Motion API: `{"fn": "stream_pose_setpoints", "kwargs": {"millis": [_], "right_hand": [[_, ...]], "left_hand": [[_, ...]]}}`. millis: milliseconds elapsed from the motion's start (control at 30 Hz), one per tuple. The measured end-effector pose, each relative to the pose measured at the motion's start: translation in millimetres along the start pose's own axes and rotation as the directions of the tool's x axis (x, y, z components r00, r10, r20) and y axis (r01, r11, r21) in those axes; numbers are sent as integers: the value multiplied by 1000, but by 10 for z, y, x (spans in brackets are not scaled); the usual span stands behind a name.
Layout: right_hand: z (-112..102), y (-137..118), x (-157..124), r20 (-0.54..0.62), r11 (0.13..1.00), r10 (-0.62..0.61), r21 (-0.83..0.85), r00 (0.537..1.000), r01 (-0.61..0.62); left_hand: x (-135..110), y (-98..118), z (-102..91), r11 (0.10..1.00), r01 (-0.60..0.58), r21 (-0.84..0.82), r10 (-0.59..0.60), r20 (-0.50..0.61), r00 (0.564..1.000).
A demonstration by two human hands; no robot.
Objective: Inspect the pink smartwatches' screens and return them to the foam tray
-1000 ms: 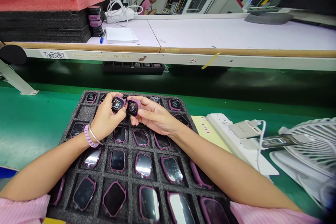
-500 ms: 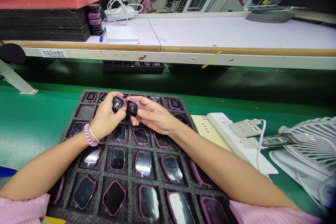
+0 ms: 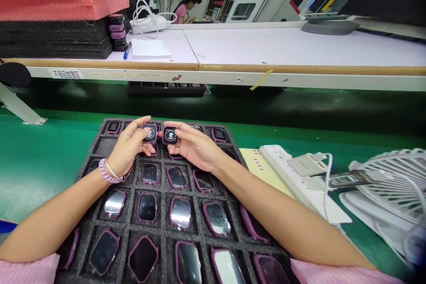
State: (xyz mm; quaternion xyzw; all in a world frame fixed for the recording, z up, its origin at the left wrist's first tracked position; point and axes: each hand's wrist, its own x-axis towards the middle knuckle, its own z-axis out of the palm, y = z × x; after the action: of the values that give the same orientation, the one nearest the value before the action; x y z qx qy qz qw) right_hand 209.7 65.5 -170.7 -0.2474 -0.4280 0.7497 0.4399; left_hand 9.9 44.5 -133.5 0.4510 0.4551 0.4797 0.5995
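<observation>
My left hand (image 3: 128,144) grips a purple-cased smartwatch (image 3: 150,133) without a strap, its thumb on the lit screen. Close beside it, my right hand (image 3: 195,144) pinches a second purple smartwatch (image 3: 170,135), whose screen also shows a watch face. Both watches are held side by side above the far part of a dark grey foam tray (image 3: 131,195). Many more strapless purple watches lie in the tray's square compartments, such as the watch (image 3: 147,207) with a dark screen. Some watches in the far row show lit text. My hands and forearms hide part of the tray.
At right lie a white power strip (image 3: 282,159) with chargers plugged in and a white fan (image 3: 396,182). A raised shelf (image 3: 249,49) spans the back, bearing stacked red foam (image 3: 63,4), a notepad (image 3: 151,48) and a pen (image 3: 127,51). A seated person (image 3: 186,6) is beyond.
Both watches have turned to face me more squarely, and a small gap has opened between them. My left thumb has moved onto its watch's screen. The camera view has shifted slightly.
</observation>
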Motion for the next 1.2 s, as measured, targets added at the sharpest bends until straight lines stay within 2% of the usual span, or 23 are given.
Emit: {"fn": "stream_pose_setpoints", "kwargs": {"millis": [333, 700, 1200], "right_hand": [[15, -5, -31, -9, 984, -53, -172, 999, 50], [12, 1, -35, 6, 972, -71, -225, 997, 70], [-8, 21, -20, 45, 961, -87, -260, 995, 96]], "left_hand": [[19, -87, -40, 996, -71, 56, 65, 97, 993], [24, -98, -33, 991, -81, 103, 66, 140, 988], [38, -114, -34, 990, -103, 96, 88, 142, 986]]}}
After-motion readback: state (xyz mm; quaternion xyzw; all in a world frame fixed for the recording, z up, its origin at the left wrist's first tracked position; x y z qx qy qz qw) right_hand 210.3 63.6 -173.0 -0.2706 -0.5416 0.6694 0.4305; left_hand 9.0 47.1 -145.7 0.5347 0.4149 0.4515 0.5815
